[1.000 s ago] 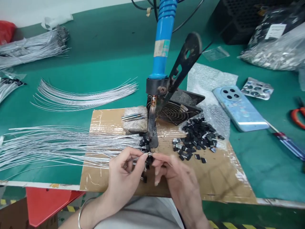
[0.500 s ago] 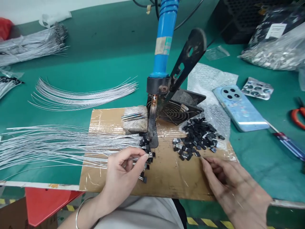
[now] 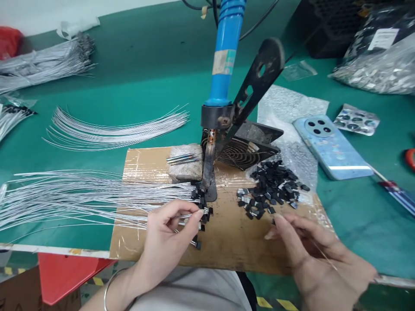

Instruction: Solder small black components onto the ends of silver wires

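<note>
My left hand [image 3: 173, 235] is closed in a pinch at the right ends of a row of white wires [image 3: 106, 194], beside several small black connectors [image 3: 198, 196] on the wire ends. A wire end shows between thumb and forefinger. My right hand [image 3: 319, 252] pinches a small black piece [image 3: 273, 221], mostly covered by the fingers, just below a heap of black connectors [image 3: 275, 181]. A thin strand crosses the right palm. Above the wire ends, a blue-handled soldering iron [image 3: 223, 56] points down, clamped in a black metal stand [image 3: 259, 73].
Cardboard [image 3: 233, 242] lies under the work. Behind the iron is a black fan [image 3: 240, 151]; left of it, a wrapped block [image 3: 185, 170] carries thin rods. A blue phone [image 3: 337, 149], a screwdriver [image 3: 397, 194] and bubble wrap [image 3: 292, 103] lie right. More wires [image 3: 119, 134] lie back left.
My right hand has turned and drawn slightly away from the heap, with a small black piece now showing at the fingertips. My left hand stays at the wire ends.
</note>
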A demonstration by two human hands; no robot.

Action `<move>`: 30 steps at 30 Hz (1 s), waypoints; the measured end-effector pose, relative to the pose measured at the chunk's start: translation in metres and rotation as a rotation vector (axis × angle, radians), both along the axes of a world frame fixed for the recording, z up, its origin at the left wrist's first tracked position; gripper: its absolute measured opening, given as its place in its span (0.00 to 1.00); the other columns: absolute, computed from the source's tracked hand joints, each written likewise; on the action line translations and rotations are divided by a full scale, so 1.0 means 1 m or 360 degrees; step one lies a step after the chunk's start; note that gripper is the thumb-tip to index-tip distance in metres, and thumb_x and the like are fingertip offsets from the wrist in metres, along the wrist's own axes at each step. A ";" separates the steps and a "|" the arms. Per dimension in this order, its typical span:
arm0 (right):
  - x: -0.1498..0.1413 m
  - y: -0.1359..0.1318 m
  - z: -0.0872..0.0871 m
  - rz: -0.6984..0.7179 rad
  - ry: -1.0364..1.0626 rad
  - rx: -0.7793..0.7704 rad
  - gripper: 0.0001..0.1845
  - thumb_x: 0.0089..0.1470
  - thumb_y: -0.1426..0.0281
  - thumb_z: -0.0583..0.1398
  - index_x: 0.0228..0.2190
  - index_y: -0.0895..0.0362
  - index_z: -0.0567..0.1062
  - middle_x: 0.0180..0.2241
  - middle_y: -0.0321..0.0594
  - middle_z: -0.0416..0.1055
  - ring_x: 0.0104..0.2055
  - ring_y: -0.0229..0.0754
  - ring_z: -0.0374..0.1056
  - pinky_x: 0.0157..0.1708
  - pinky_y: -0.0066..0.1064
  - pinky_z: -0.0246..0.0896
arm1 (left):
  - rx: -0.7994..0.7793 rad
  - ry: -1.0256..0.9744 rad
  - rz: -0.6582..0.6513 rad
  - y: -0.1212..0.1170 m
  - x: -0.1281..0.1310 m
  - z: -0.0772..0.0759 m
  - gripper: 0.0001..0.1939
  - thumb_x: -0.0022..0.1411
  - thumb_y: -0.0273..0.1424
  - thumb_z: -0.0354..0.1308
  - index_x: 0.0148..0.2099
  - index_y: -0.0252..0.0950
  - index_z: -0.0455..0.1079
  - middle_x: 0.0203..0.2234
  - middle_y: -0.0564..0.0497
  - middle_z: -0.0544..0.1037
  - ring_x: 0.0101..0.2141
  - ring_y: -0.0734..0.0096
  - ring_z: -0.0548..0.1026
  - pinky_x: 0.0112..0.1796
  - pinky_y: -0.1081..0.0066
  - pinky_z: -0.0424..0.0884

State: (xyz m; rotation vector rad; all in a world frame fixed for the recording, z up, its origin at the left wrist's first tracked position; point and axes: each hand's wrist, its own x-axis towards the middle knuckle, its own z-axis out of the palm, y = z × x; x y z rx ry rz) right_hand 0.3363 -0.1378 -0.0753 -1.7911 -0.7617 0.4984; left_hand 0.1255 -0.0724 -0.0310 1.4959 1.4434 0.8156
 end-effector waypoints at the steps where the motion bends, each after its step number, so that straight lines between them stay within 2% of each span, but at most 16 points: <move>1: -0.006 0.004 0.004 -0.0005 0.0073 0.0026 0.12 0.46 0.65 0.72 0.32 0.58 0.81 0.24 0.37 0.76 0.22 0.39 0.70 0.27 0.30 0.70 | -0.0008 0.0004 0.0005 0.000 0.000 0.000 0.05 0.61 0.26 0.61 0.32 0.35 0.76 0.20 0.56 0.70 0.19 0.78 0.49 0.19 0.72 0.46; 7: -0.029 0.020 0.018 0.0229 0.0358 0.0070 0.05 0.49 0.68 0.70 0.31 0.54 0.82 0.21 0.34 0.76 0.19 0.36 0.70 0.20 0.26 0.69 | -0.0117 -0.0067 0.0017 0.002 -0.003 0.001 0.06 0.63 0.29 0.61 0.32 0.36 0.75 0.21 0.55 0.70 0.20 0.77 0.54 0.20 0.72 0.50; 11: -0.038 0.025 0.022 0.0347 0.0477 0.0045 0.03 0.51 0.67 0.69 0.30 0.54 0.82 0.19 0.33 0.73 0.17 0.35 0.66 0.17 0.26 0.67 | -0.0098 -0.0097 -0.0052 0.004 -0.003 0.005 0.06 0.63 0.28 0.61 0.32 0.37 0.75 0.28 0.51 0.75 0.23 0.75 0.62 0.21 0.72 0.52; 13: -0.043 0.027 0.025 0.0415 0.0541 0.0036 0.03 0.52 0.68 0.69 0.30 0.54 0.82 0.18 0.33 0.72 0.17 0.35 0.66 0.18 0.26 0.66 | -0.0104 -0.0133 -0.0057 0.006 -0.002 0.007 0.06 0.63 0.28 0.61 0.32 0.37 0.75 0.32 0.49 0.77 0.22 0.76 0.61 0.20 0.71 0.50; 16: -0.052 0.030 0.031 0.0520 0.0749 -0.0016 0.02 0.53 0.68 0.68 0.32 0.52 0.83 0.19 0.32 0.73 0.19 0.35 0.68 0.21 0.25 0.67 | -0.0198 -0.0177 -0.0027 0.007 -0.001 0.010 0.05 0.62 0.28 0.61 0.33 0.37 0.74 0.33 0.49 0.79 0.21 0.78 0.60 0.19 0.72 0.51; 20: -0.064 0.035 0.038 0.0531 0.1025 -0.0104 0.03 0.52 0.66 0.69 0.30 0.51 0.83 0.20 0.31 0.73 0.20 0.33 0.67 0.22 0.22 0.67 | -0.0334 -0.0238 -0.0068 0.008 -0.001 0.015 0.05 0.62 0.29 0.61 0.32 0.37 0.74 0.32 0.49 0.81 0.24 0.74 0.69 0.21 0.74 0.57; 25: -0.069 0.038 0.038 0.0586 0.0964 -0.0106 0.04 0.52 0.65 0.68 0.30 0.53 0.83 0.20 0.32 0.73 0.19 0.32 0.65 0.20 0.22 0.64 | -0.0367 -0.0244 -0.0123 0.010 -0.002 0.018 0.06 0.63 0.28 0.61 0.31 0.36 0.74 0.30 0.50 0.81 0.25 0.75 0.70 0.22 0.75 0.60; 30: -0.070 0.038 0.038 0.0593 0.0914 -0.0165 0.06 0.52 0.64 0.68 0.30 0.54 0.83 0.20 0.32 0.73 0.18 0.33 0.66 0.18 0.23 0.67 | -0.0343 -0.0282 -0.0102 0.011 -0.002 0.018 0.06 0.62 0.26 0.61 0.30 0.36 0.74 0.30 0.51 0.80 0.25 0.77 0.71 0.24 0.77 0.63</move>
